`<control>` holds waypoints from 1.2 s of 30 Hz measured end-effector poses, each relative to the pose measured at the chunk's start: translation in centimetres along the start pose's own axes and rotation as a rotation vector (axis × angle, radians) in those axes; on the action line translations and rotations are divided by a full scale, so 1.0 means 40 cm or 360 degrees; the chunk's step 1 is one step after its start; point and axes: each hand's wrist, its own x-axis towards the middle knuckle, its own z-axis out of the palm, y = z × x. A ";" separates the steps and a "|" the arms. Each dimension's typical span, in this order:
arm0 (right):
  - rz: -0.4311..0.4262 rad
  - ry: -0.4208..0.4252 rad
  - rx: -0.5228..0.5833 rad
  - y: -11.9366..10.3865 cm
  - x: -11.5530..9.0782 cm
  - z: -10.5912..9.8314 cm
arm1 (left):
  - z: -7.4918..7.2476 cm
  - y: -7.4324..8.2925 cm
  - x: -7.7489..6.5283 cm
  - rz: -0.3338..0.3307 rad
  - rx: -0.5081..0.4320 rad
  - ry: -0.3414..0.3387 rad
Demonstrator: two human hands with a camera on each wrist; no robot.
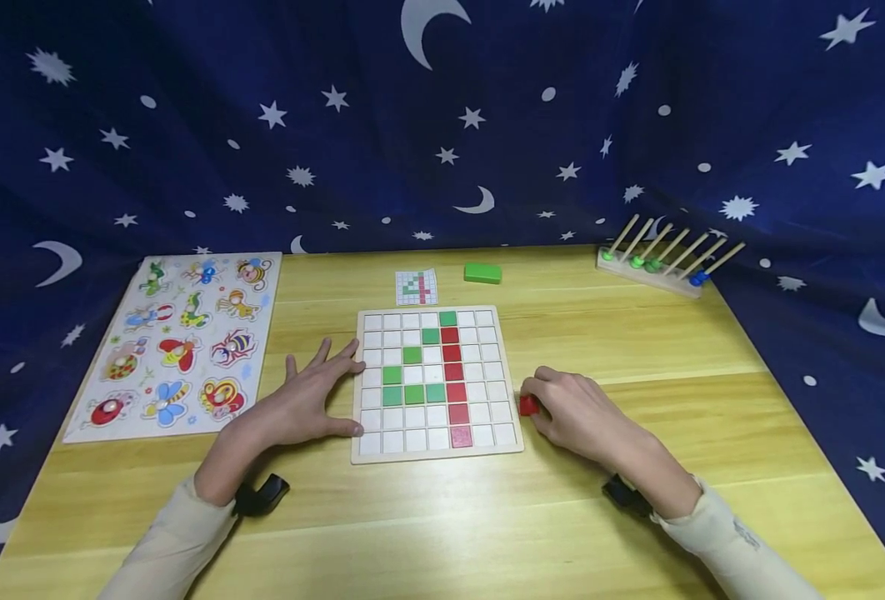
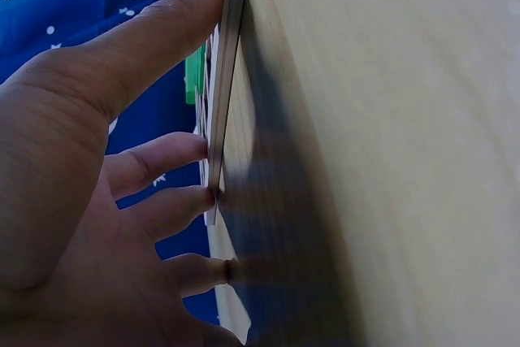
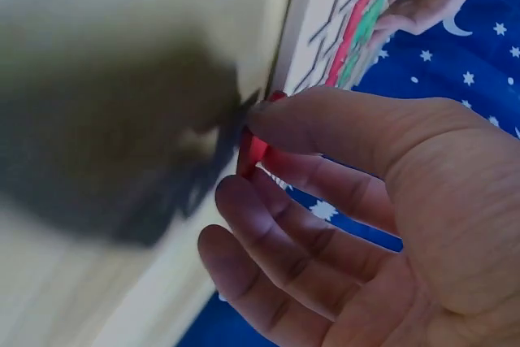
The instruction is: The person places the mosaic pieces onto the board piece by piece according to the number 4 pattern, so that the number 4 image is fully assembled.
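Observation:
A square wooden grid board lies on the table, holding a column of red tiles topped by a green one. Green tiles step down to its left. My left hand is spread at the board's left edge, thumb and fingertips on the rim; in the left wrist view the thumb lies along the board's side. Just right of the board, my right hand pinches a red tile between thumb and fingers, low over the table. The other fingers are loosely bent.
Behind the board lie a small pattern card and a green block. An insect peg puzzle covers the left of the table. A rack with slanted sticks and beads stands at the back right. A starry blue cloth hangs behind.

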 end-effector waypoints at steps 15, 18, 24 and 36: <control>-0.0196 0.0076 0.0135 -0.046 0.087 0.004 | 0.007 0.001 0.000 -0.0012 -0.0021 -0.0014; -0.0188 0.0037 0.0141 -0.053 0.101 0.009 | 0.008 0.003 0.000 -0.0016 -0.0022 -0.0015; -0.0150 -0.0060 0.0135 -0.067 0.113 0.012 | 0.007 0.008 0.002 -0.0001 -0.0020 -0.0017; -0.0127 -0.0099 0.0153 -0.062 0.123 0.017 | 0.012 0.005 0.000 -0.0001 -0.0016 -0.0014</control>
